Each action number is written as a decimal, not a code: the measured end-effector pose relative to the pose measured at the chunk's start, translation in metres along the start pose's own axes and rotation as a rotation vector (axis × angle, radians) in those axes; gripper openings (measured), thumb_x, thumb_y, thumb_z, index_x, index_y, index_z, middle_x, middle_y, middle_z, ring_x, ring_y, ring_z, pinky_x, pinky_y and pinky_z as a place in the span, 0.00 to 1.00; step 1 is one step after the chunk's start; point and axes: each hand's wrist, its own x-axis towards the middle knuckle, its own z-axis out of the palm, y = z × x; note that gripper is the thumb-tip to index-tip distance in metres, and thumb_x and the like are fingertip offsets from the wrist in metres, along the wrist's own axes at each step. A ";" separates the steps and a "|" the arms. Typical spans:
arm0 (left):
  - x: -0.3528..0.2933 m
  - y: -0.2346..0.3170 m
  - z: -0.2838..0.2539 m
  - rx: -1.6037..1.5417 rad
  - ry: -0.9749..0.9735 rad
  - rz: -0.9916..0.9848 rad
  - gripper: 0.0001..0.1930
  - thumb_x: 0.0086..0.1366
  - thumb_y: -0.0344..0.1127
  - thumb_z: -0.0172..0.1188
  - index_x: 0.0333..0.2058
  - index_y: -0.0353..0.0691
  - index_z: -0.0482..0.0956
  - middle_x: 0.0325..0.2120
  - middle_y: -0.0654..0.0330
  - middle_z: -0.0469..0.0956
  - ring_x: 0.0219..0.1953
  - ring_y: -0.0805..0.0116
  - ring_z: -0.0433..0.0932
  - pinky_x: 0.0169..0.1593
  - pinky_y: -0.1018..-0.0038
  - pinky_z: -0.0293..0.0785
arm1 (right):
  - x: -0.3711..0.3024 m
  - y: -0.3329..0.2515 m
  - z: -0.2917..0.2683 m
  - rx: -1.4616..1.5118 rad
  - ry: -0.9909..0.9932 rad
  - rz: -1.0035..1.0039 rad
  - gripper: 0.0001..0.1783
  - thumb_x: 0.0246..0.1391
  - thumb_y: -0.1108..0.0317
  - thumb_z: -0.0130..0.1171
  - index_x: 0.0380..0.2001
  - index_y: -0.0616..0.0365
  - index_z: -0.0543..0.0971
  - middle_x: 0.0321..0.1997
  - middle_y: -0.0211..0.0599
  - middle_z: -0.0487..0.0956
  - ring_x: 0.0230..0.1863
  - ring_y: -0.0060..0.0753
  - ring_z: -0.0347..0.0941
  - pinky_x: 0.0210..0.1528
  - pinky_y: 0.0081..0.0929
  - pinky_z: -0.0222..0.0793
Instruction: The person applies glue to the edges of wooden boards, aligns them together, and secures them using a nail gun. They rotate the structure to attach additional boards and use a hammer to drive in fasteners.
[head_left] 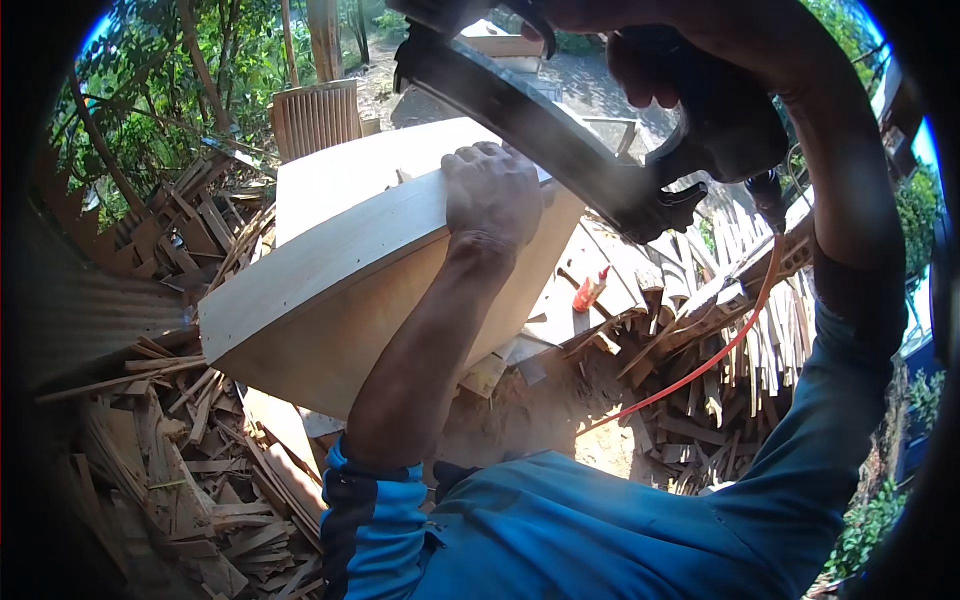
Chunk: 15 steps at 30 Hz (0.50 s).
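Observation:
A pale wooden box-like piece [370, 235] stands tilted in front of me, its long edge strip dotted with small dark marks. My left hand [490, 195] grips this edge near its far right end, fingers curled over the top. Above and to the right, my right hand [650, 75] is closed round the handle of a black air nailer [560, 125]. The nailer hangs close to the far right end of the wood; I cannot tell whether its nose touches. A red air hose [745, 335] runs down from its handle.
A red bottle [590, 290] lies among boards on the right. Wood offcuts [240, 500] lie heaped at lower left, and thin slats [770, 340] are piled at right. A corrugated sheet [315, 118] stands behind the box, with trees [230, 60] beyond.

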 end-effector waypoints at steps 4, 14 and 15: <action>-0.009 0.000 -0.015 0.293 -0.050 -0.058 0.34 0.63 0.61 0.58 0.55 0.36 0.75 0.46 0.53 0.79 0.49 0.56 0.78 0.51 0.59 0.69 | -0.001 0.056 -0.033 0.242 0.186 -0.064 0.15 0.56 0.65 0.66 0.43 0.64 0.81 0.30 0.37 0.82 0.22 0.27 0.78 0.26 0.28 0.77; -0.103 -0.063 -0.089 0.387 -0.171 -0.021 0.38 0.64 0.58 0.58 0.64 0.36 0.66 0.47 0.48 0.76 0.49 0.53 0.76 0.52 0.57 0.71 | -0.023 0.115 -0.016 0.093 0.140 0.168 0.13 0.57 0.65 0.64 0.39 0.65 0.80 0.29 0.37 0.81 0.22 0.25 0.77 0.24 0.25 0.75; -0.107 -0.063 -0.085 0.389 -0.191 -0.038 0.38 0.64 0.58 0.58 0.64 0.36 0.66 0.47 0.48 0.76 0.49 0.53 0.76 0.52 0.57 0.71 | -0.022 0.120 -0.009 0.110 0.097 0.166 0.13 0.57 0.65 0.64 0.39 0.65 0.80 0.29 0.37 0.81 0.22 0.25 0.77 0.24 0.25 0.75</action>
